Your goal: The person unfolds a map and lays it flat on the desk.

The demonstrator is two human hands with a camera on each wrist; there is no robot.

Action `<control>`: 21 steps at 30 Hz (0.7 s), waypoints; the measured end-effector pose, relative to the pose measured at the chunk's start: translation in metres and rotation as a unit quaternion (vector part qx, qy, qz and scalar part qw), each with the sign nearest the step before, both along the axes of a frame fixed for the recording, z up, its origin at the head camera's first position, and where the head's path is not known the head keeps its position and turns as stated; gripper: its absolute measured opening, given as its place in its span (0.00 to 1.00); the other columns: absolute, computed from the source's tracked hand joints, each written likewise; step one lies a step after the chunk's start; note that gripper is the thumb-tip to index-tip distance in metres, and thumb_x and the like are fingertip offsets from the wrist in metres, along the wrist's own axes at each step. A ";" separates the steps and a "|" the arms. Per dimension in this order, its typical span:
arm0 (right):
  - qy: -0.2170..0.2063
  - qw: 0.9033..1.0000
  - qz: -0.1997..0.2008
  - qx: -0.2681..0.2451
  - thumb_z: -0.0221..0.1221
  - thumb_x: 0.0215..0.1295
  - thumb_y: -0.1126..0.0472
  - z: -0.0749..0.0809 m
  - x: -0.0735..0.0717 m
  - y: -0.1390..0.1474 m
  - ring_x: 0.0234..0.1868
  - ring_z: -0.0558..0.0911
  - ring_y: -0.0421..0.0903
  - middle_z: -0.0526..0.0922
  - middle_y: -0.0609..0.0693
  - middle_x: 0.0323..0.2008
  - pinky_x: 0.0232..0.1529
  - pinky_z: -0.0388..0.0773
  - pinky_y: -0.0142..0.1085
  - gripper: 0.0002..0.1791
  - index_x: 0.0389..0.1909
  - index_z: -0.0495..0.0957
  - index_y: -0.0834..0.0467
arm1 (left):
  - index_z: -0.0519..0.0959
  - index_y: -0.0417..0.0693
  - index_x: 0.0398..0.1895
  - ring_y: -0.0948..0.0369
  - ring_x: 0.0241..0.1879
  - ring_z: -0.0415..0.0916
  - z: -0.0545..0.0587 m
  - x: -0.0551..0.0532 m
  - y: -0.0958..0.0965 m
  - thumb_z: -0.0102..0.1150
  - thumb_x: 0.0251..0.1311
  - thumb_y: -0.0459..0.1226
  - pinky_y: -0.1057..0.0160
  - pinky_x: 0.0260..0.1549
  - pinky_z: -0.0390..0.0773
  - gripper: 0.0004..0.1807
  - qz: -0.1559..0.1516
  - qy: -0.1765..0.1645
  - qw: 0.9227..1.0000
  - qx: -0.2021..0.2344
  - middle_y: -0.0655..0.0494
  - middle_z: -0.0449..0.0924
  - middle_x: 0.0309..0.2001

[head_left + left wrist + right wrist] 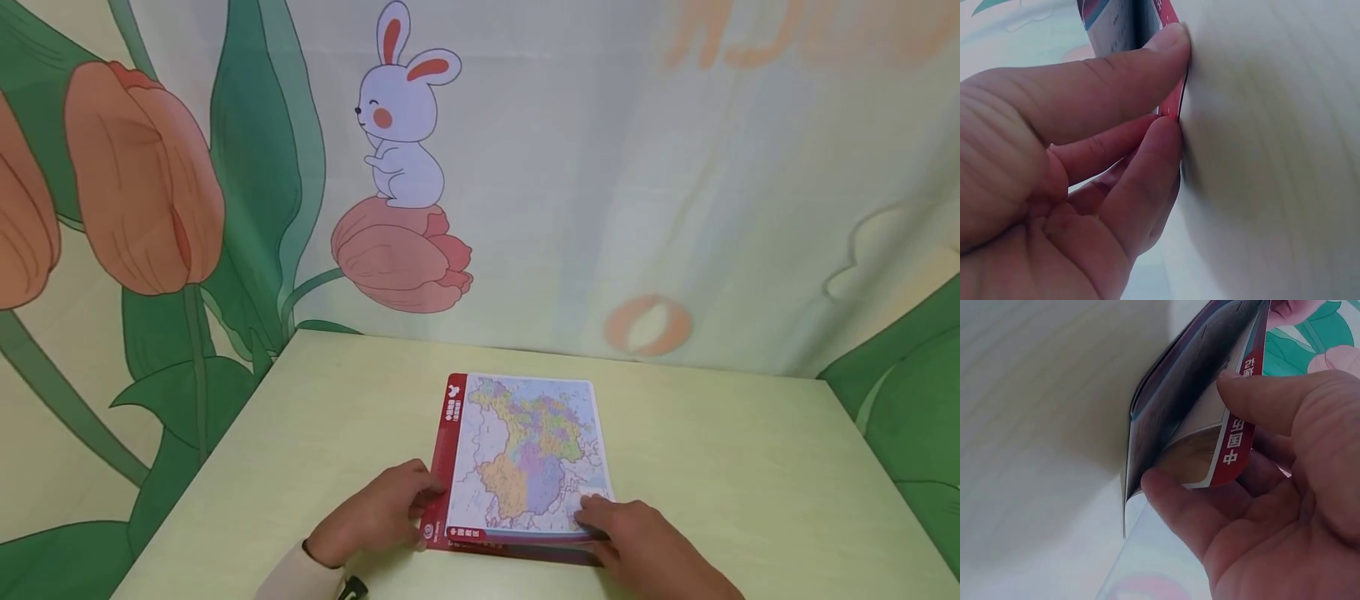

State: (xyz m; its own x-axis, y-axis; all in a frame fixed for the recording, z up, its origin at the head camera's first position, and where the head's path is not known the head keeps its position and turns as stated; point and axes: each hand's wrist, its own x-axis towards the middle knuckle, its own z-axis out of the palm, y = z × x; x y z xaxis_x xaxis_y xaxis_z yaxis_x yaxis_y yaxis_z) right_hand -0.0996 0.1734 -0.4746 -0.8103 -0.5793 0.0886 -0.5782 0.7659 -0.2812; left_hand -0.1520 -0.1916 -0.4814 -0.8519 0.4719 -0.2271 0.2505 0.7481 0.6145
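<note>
A folded map (525, 450) lies on the table, printed with a coloured map and a red strip along its left side. Its layers are slightly offset, with a lower red border showing at the left and front. My left hand (390, 504) is at the left edge near the front corner; in the left wrist view its thumb (1169, 40) and a fingertip hold the red edge. At the front right corner, my right hand (645, 542) pinches the upper layer. The right wrist view shows this panel (1235, 434) raised, with a gap above the folded layers (1166, 381) beneath.
The pale yellow table (750, 475) extends around the map on both sides. Behind it hangs a cloth backdrop (562, 167) printed with tulips, leaves and a white rabbit. A dark band (352, 588) shows at the left sleeve.
</note>
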 end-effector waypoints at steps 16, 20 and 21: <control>0.092 0.994 -0.007 -0.063 0.74 0.58 0.66 0.015 -0.002 0.027 0.48 0.92 0.45 0.92 0.51 0.52 0.46 0.88 0.40 0.19 0.51 0.88 0.53 | 0.82 0.40 0.63 0.60 0.45 0.75 0.003 0.001 0.004 0.84 0.48 0.31 0.59 0.48 0.84 0.35 -0.008 0.011 1.000 -0.017 0.56 0.78 0.48; 0.073 0.994 -0.031 -0.080 0.75 0.60 0.65 0.025 -0.005 0.036 0.50 0.92 0.48 0.91 0.52 0.54 0.46 0.88 0.40 0.20 0.54 0.88 0.52 | 0.82 0.40 0.64 0.61 0.46 0.75 0.003 0.000 0.003 0.84 0.48 0.32 0.60 0.48 0.84 0.36 -0.010 0.009 1.000 -0.022 0.56 0.78 0.49; 0.078 0.993 -0.037 -0.086 0.75 0.59 0.64 0.028 -0.005 0.038 0.50 0.92 0.47 0.91 0.51 0.54 0.45 0.88 0.38 0.20 0.54 0.88 0.52 | 0.82 0.40 0.64 0.61 0.46 0.75 0.003 0.000 0.002 0.84 0.48 0.32 0.60 0.47 0.84 0.36 -0.011 0.010 1.000 -0.022 0.56 0.78 0.49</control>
State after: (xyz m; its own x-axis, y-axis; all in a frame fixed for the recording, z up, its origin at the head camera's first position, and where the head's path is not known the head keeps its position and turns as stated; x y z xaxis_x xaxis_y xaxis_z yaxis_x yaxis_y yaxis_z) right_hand -0.1049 0.2114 -0.4469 -0.8191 -0.4842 0.3075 -0.5685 0.7567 -0.3227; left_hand -0.1516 -0.1893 -0.4784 -0.8462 0.4800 -0.2315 0.2786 0.7688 0.5756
